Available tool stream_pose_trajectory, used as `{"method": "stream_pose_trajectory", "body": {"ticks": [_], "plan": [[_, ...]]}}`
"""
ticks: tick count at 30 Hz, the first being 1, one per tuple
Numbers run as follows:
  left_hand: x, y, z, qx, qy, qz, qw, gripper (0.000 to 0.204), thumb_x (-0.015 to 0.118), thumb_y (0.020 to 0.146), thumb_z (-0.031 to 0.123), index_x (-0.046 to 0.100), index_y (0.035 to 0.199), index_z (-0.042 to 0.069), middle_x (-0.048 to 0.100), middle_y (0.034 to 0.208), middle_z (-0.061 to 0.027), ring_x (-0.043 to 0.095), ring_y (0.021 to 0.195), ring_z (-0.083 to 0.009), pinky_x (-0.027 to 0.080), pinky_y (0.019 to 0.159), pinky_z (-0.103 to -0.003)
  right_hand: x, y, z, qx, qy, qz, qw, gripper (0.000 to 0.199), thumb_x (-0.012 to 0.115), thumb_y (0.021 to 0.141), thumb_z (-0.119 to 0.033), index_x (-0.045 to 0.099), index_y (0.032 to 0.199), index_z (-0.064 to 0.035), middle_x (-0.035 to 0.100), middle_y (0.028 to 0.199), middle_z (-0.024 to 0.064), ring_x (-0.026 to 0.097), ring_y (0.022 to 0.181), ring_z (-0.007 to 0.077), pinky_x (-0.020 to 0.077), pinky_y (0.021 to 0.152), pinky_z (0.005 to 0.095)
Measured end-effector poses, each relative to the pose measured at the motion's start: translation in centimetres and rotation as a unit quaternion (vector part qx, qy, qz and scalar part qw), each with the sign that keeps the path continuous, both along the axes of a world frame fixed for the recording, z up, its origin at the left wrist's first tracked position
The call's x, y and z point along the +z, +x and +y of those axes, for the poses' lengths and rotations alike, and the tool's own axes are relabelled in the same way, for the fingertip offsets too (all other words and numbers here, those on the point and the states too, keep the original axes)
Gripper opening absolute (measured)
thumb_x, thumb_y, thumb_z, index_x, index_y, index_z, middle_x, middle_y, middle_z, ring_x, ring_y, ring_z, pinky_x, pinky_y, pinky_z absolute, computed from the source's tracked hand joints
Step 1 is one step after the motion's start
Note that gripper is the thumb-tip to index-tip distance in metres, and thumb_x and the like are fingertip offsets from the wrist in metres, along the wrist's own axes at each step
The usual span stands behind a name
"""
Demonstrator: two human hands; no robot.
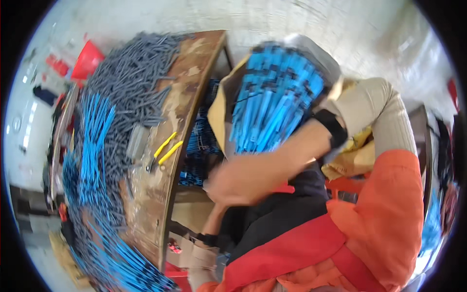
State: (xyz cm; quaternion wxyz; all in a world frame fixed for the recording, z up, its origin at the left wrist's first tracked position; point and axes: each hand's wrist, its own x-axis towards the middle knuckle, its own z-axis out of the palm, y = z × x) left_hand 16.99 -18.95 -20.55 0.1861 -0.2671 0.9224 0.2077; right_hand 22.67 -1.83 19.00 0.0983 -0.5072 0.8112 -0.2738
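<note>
My right hand (pixel 236 182) is smeared by motion, reaching across from the right in front of my lap. Its fingers cannot be made out, nor anything they may hold. Behind it, my left hand is mostly hidden; only the left forearm (pixel 214 221) and wrist show, rising from the lower edge. Just beyond the right forearm stands an open brown paper sack (pixel 220 114), packed with bundles of blue thin strips (pixel 275 97) with black bands. A pair of pliers with yellow handles (pixel 169 152) lies on the wooden table (pixel 197 65) to the left of my hands.
A large heap of short grey rods (pixel 131 73) covers much of the table. Long blue strips (pixel 95 146) lie on the heap, with more (pixel 131 263) at the near end. A clear plastic box (pixel 138 141) sits by the pliers. Dark blue bundles (pixel 202 136) fill the space under the tabletop.
</note>
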Motion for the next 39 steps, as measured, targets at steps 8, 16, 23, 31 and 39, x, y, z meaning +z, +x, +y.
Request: {"method": "stream_pose_trajectory", "body": {"ticks": [8, 16, 23, 31, 39], "plan": [[16.7, 8.4, 3.9, -0.273, 0.502, 0.025, 0.820, 0.031, 0.076, 0.073, 0.014, 0.065, 0.097, -0.002, 0.067, 0.087, -0.0055, 0.060, 0.076, -0.0128, 0.049, 0.071, -0.030, -14.0, 9.9, 8.6, -0.307, -0.080, -0.397, 0.861, 0.029, 0.057, 0.093, -0.028, 0.065, 0.104, -0.0019, 0.068, 0.099, 0.0142, 0.065, 0.092, 0.0251, 0.0504, 0.082, 0.0352], [22.2, 8.2, 3.9, -0.230, 0.539, -0.073, 0.807, 0.019, 0.073, 0.075, 0.009, 0.063, 0.089, 0.000, 0.062, 0.073, -0.0053, 0.059, 0.061, -0.0133, 0.046, 0.056, -0.028, -20.1, 6.0, 6.8, -0.135, -0.458, -0.659, 0.581, 0.063, 0.063, 0.092, -0.033, 0.038, 0.143, -0.0058, 0.043, 0.145, 0.0110, 0.042, 0.133, 0.0253, 0.0346, 0.110, 0.0390], [25.2, 9.4, 4.5, -0.197, 0.575, -0.097, 0.788, 0.015, 0.070, 0.078, 0.007, 0.060, 0.086, 0.001, 0.059, 0.068, -0.0039, 0.058, 0.058, -0.0135, 0.045, 0.053, -0.027, -18.9, 6.3, 4.7, -0.093, -0.545, -0.629, 0.547, 0.068, 0.063, 0.092, -0.034, 0.032, 0.147, -0.0090, 0.039, 0.149, 0.0087, 0.044, 0.131, 0.0238, 0.0345, 0.111, 0.0436], [27.3, 9.6, 7.6, -0.157, 0.650, -0.046, 0.742, 0.016, 0.069, 0.081, 0.011, 0.061, 0.089, 0.001, 0.060, 0.066, -0.0048, 0.058, 0.056, -0.0135, 0.045, 0.050, -0.026, -13.9, 5.7, 6.1, -0.189, -0.520, -0.582, 0.596, 0.071, 0.070, 0.085, -0.035, 0.038, 0.141, -0.0036, 0.050, 0.135, 0.0141, 0.053, 0.121, 0.0256, 0.0448, 0.100, 0.0412], [25.8, 5.3, 17.0, -0.089, 0.852, -0.128, 0.499, 0.021, 0.069, 0.085, 0.021, 0.054, 0.094, 0.008, 0.054, 0.076, -0.0020, 0.055, 0.067, -0.0135, 0.045, 0.058, -0.028, -3.6, 1.1, 12.9, -0.424, -0.275, -0.538, 0.674, 0.049, 0.072, 0.081, -0.031, 0.058, 0.117, -0.0004, 0.065, 0.101, 0.0078, 0.064, 0.082, 0.0140, 0.0523, 0.062, 0.0280]]}}
